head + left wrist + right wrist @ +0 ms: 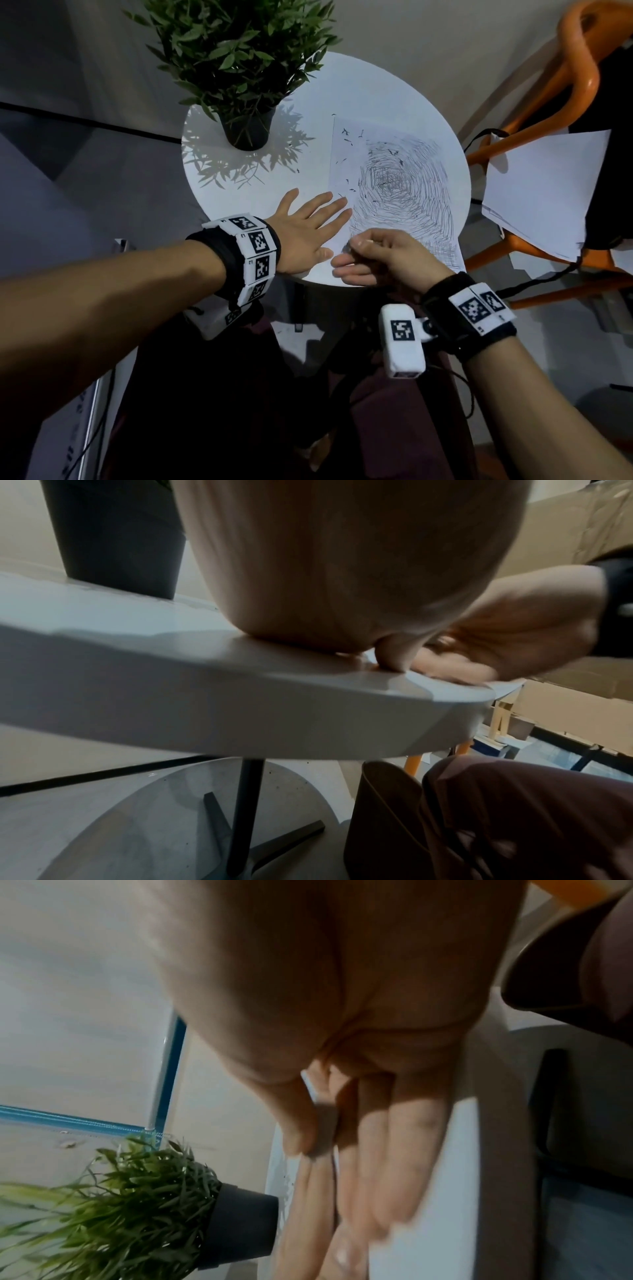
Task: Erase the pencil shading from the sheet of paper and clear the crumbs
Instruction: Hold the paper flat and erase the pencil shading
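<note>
A white sheet (346,161) with dense pencil shading (400,185) lies on the right half of a round white table (376,89). Dark eraser crumbs (346,136) are scattered over the sheet's far left part, and a few lie on the table. My left hand (308,222) lies flat on the table with its fingers spread, their tips at the sheet's left edge. At the sheet's near left corner my right hand (363,253) pinches a small eraser (325,1121) between thumb and fingers. The eraser is mostly hidden.
A leafy plant in a dark pot (246,126) stands at the table's far left. An orange chair (579,85) on the right holds loose white sheets (541,192). The near table rim (240,696) lies under both hands, and a dark bin (383,818) stands below it.
</note>
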A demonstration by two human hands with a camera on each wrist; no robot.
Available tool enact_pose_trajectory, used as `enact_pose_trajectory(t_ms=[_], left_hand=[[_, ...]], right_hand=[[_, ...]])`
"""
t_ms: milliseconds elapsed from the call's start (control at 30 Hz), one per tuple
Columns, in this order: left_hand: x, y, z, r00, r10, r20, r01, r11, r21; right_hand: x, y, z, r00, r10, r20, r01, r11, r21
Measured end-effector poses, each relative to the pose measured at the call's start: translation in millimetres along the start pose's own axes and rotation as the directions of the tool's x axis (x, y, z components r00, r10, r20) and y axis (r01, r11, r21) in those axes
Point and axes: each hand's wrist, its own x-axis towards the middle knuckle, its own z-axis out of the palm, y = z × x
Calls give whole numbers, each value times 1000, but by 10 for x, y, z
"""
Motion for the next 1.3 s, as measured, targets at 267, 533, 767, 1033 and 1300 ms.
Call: enact_pose_trajectory(t_ms=[267,533,767,1033,1300], left_hand=[[19,-18,32,1000,1,-25,-2,1000,-8],[12,-17,29,1000,11,-23,-12,1000,-20],[47,4,38,1000,-4,4,4,1000,28],[51,-20,61,1000,-3,8,3,998,61],[-27,-35,4,999,37,-32,-36,999,20]], right_hand=[[138,-43,-25,969,-205,-139,218,973,81],[188,-1,-148,877,-452,-163,267,741,-616],[153,60,-28,902,-427,58,277,471,-837],[200,145,-96,867,-498,16,303,501,-811],[144,142,-238,930,-316,-189,321,947,-4]])
